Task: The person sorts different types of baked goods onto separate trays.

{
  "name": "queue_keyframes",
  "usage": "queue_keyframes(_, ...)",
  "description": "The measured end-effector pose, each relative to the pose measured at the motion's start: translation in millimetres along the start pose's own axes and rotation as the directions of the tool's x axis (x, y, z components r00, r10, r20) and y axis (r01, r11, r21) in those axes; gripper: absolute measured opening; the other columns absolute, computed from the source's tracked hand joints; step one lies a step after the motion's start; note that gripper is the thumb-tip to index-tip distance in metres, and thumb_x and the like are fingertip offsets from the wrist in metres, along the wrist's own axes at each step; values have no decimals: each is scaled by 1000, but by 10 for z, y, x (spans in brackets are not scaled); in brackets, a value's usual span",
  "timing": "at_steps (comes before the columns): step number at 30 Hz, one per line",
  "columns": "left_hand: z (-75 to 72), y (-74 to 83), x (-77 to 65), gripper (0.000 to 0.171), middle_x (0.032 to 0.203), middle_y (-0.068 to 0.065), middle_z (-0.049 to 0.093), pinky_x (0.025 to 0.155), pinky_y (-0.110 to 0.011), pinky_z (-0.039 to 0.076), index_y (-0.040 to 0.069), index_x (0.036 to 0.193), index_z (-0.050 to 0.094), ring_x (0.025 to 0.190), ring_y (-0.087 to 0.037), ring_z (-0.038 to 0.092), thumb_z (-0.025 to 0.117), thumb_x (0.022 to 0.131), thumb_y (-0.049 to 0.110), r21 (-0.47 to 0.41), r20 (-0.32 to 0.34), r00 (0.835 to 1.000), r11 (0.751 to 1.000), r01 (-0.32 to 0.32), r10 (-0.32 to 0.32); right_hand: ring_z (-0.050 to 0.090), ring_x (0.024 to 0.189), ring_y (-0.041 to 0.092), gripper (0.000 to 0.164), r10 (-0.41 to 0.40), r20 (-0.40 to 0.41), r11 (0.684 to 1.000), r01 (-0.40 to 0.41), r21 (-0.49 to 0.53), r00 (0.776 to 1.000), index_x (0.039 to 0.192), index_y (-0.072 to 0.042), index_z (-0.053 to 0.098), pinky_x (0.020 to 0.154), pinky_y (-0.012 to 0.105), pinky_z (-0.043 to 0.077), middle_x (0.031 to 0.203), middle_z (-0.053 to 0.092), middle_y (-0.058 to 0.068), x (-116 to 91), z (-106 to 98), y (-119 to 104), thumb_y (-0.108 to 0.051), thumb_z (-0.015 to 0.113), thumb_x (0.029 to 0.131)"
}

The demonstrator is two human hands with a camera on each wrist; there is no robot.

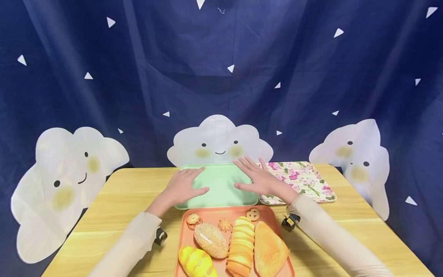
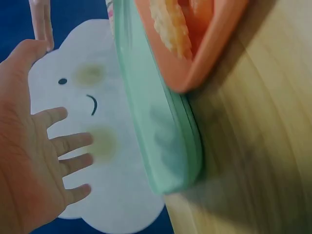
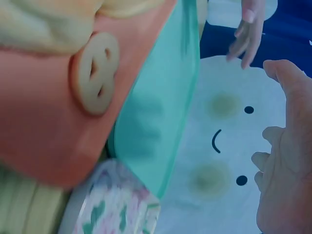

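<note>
Both hands hover above a mint-green tray with nothing in them. My left hand is over its left part, fingers spread. Over its right edge, near the floral tray, is my right hand, also with fingers spread. Closer to me lies an orange tray of breads and cookies: a yellow bread, a seeded oval bun, a long ridged loaf, a broad golden bread, a flower-shaped cookie, a pretzel-shaped cookie and round cookies.
The trays lie on a wooden table. Behind it hangs a dark blue curtain with white triangles and smiling clouds. A black camera is strapped to the left wrist, another camera to the right one.
</note>
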State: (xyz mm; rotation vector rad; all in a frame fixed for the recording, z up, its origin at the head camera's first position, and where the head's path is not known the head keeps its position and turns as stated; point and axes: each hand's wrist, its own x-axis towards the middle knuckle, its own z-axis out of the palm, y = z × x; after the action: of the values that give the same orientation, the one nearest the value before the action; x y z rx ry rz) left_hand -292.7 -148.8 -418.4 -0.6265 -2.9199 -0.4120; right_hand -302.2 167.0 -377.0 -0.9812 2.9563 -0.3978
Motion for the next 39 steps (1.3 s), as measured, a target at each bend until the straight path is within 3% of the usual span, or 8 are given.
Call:
queue_keyframes(3,-28,-91,-67,79,128,-11,68,98,-54,47,21,154,45,113,-29,63,66,89,62,-75,12,1000,997,27,-26,8,160,30,86,-8,4,1000,8,-13,1000,164,-27,17,123,64,-7,172,15,3,-81,-74,53,-65,53,96)
queue_keyframes(7,-60,-210,-156,73,98,-4,67,71,-38,49,16,146,53,81,-16,60,71,88,56,-190,76,995,979,72,-59,10,160,31,84,-14,13,999,14,-35,1000,163,-25,23,122,66,-5,171,18,7,-215,-165,153,-64,54,95)
queue_keyframes(10,-79,-274,-217,63,84,1,65,65,-32,47,11,134,60,71,-12,58,74,87,49,-280,125,990,956,91,-57,13,159,33,84,-10,24,998,12,-56,1000,163,-23,26,122,67,-4,170,21,10,-328,-226,241,-64,55,95)
queue_keyframes(15,-77,-335,-299,33,66,0,68,61,-30,49,8,100,67,59,-15,65,77,86,35,-410,209,977,904,119,-34,21,156,40,83,29,71,995,-22,-98,997,161,-19,32,121,70,0,166,31,15,-535,-327,405,-64,56,95)
queue_keyframes(21,-78,-338,-375,17,64,-7,72,57,-31,54,8,89,68,57,-22,71,77,85,21,-515,314,949,836,188,-20,32,149,48,84,98,167,993,-85,-86,981,158,-14,38,118,74,7,158,43,21,-777,-467,577,-62,61,92)
queue_keyframes(28,-57,-344,-415,13,62,-10,72,57,-30,56,6,91,71,56,-21,71,73,79,10,-531,374,928,820,216,-2,39,143,51,92,149,303,985,-168,38,941,159,-7,33,112,69,33,157,42,25,-1032,-610,725,-54,72,89)
queue_keyframes(35,6,-358,-418,17,66,-12,74,58,-31,58,2,94,71,59,-20,71,75,78,3,-556,391,920,802,220,18,51,129,54,100,183,376,969,-231,87,908,153,7,33,100,66,45,143,50,36,-1270,-652,828,-46,81,84)
queue_keyframes(39,18,-349,-424,18,68,-11,75,59,-32,58,0,97,71,60,-20,72,75,79,0,-562,391,920,799,214,28,60,118,48,102,220,416,959,-274,76,883,150,13,35,94,61,50,130,59,33,-1386,-648,869,-44,84,81)
